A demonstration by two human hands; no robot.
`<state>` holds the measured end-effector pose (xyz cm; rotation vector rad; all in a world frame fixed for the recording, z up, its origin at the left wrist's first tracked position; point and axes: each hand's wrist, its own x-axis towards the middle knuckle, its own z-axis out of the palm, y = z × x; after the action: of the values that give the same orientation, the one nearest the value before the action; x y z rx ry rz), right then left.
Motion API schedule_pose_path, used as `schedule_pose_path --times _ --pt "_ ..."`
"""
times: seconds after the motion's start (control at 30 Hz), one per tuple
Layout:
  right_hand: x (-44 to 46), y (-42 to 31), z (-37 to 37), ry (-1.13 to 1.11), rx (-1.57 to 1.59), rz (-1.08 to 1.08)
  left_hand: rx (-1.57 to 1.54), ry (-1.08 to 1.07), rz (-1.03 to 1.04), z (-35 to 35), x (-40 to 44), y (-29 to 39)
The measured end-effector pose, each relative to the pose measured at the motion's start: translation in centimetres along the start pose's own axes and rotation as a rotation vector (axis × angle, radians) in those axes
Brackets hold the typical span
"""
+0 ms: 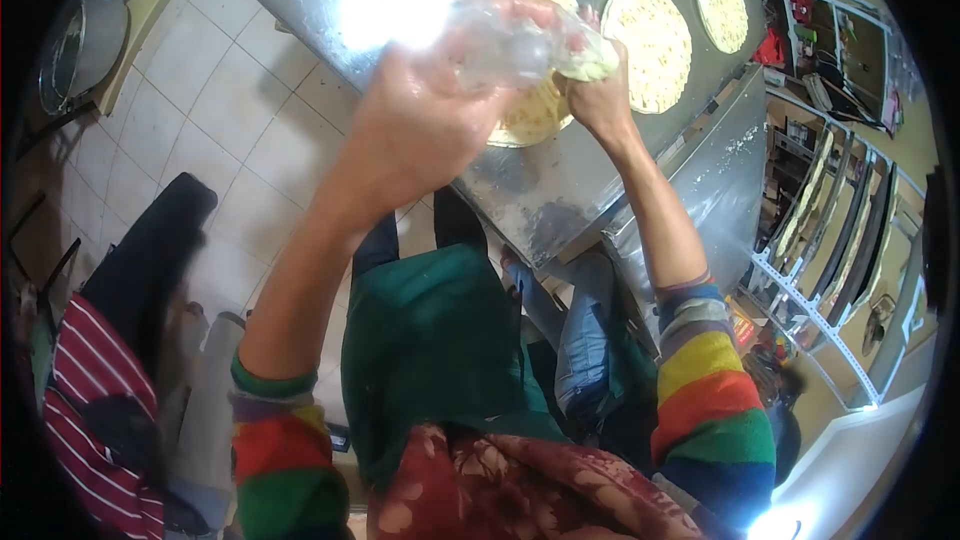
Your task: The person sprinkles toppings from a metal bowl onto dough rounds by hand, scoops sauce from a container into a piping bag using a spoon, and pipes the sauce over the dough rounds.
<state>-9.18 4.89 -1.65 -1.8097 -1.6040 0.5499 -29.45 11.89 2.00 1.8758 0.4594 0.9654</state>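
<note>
Both of my hands are raised over the metal table and hold a crinkled clear plastic bag (pixel 500 48) between them. My left hand (pixel 440 105) is closed around its left side, the fingers partly seen through the glossy film. At the other end my right hand (pixel 597 100) grips a bunched, pale green-white part of it. What the bag contains, I cannot make out. Directly beneath lies a round pale-yellow flatbread (pixel 535 120) with browned specks, partly covered by my hands. Another flatbread (pixel 648 48) lies just right of my right hand.
More flatbreads lie farther back on the metal table (pixel 530 195). A rack (pixel 820 310) with trays stands at right, beside a metal counter (pixel 690 190). At far left is a large metal pot (pixel 90 50). Other people stand close by: a striped sleeve (pixel 100 370) left, jeans (pixel 585 340) below the table.
</note>
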Motion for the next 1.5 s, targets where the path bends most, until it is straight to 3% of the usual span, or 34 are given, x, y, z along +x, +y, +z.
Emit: schedule_pose_path --times 0.03,0.07,0.13,0.17,0.2,0.23,0.27,0.33,0.37,0.43,0.57,0.63,0.7,0.77,0.8,0.83,0.87,0.9,0.93,0.97,1.07,1.27,1.3,1.33,1.4,1.47,1.5 --pt "1.0 -0.8 0.0 -0.054 0.014 0.098 -0.221 0.063 -0.128 -0.2 0.3 -0.1" --pt "1.9 0.3 1.1 -0.022 -0.076 -0.058 -0.443 0.125 -0.258 -0.5 0.7 0.0" --pt "5.6 5.1 4.2 0.045 -0.503 -0.496 -0.318 0.18 -0.293 -3.0 1.4 0.0" --pt "8.0 6.0 5.8 0.074 -0.627 -0.585 -0.323 0.229 -0.275 -4.0 2.0 -0.4" --pt "10.2 -0.3 7.2 0.205 0.136 -0.478 -0.293 0.28 -0.255 -4.1 2.2 -0.5" --pt "10.7 -2.3 7.2 0.173 0.225 -0.209 -0.261 0.332 -0.237 -4.3 2.5 -0.6" --pt "10.9 -2.4 7.8 0.131 0.349 -0.102 -0.195 0.385 -0.218 -4.2 2.6 -0.6" --pt "9.6 -1.2 7.3 0.144 0.217 -0.29 0.098 0.276 -0.174 -4.4 2.1 -0.5" --pt "7.5 0.3 6.4 0.132 0.065 -0.378 0.322 0.115 -0.15 -4.7 0.9 -0.5" --pt "3.0 1.1 3.4 0.053 -0.117 -0.314 0.482 -0.069 -0.153 -4.4 -0.5 -0.4" --pt "-0.3 -1.3 0.9 -0.053 0.017 0.078 0.25 -0.156 -0.264 -1.9 -1.7 0.5" --pt "1.3 -2.9 1.3 -0.074 0.015 0.154 -0.374 0.067 -0.462 -1.8 -0.9 1.4" --pt "4.1 -1.7 3.7 0.012 -0.128 -0.165 0.197 -0.028 -0.354 -4.7 -0.6 0.5" --pt "7.4 -0.7 6.8 0.087 0.039 -0.27 0.308 0.065 -0.275 -5.5 0.3 0.3" --pt "8.9 -2.1 7.6 0.062 0.322 -0.032 0.135 0.208 -0.259 -5.0 1.2 0.6" --pt "9.2 -2.8 8.0 0.106 0.299 0.005 0.151 0.202 -0.258 -5.1 1.1 0.6" --pt "8.3 -1.3 7.9 0.091 0.062 -0.158 0.166 0.196 -0.257 -5.1 1.1 0.6" --pt "6.8 1.4 7.3 0.073 -0.179 -0.32 0.371 0.043 -0.27 -5.7 0.2 0.2" --pt "5.9 3.0 6.5 0.051 -0.422 -0.481 0.38 -0.034 -0.303 -5.3 -0.5 0.2" --pt "3.7 -1.3 4.3 0.024 -0.115 -0.243 0.39 -0.113 -0.334 -5.0 -1.2 0.2" --pt "-1.2 -1.2 2.0 -0.026 0.095 0.136 0.034 -0.108 -0.384 -1.8 -2.5 1.0" --pt "2.9 -2.0 4.8 0.024 -0.081 -0.086 -0.113 0.068 -0.261 -3.9 -1.5 1.0" --pt "5.2 -0.4 6.5 0.182 -0.302 -0.562 -0.263 0.135 -0.247 -4.2 -0.8 0.7" --pt "6.3 -2.2 7.8 0.159 0.227 -0.184 -0.412 0.201 -0.232 -4.4 -0.1 0.3" --pt "7.3 -3.6 7.9 0.12 0.308 -0.1 -0.405 0.253 -0.254 -5.0 -0.2 -0.1" --pt "5.4 -2.8 6.9 0.096 0.082 -0.195 -0.094 0.225 -0.323 -5.7 -1.2 -0.6" --pt "4.0 -2.2 6.2 0.08 -0.034 -0.243 0.109 0.087 -0.285 -5.3 -1.8 0.0"
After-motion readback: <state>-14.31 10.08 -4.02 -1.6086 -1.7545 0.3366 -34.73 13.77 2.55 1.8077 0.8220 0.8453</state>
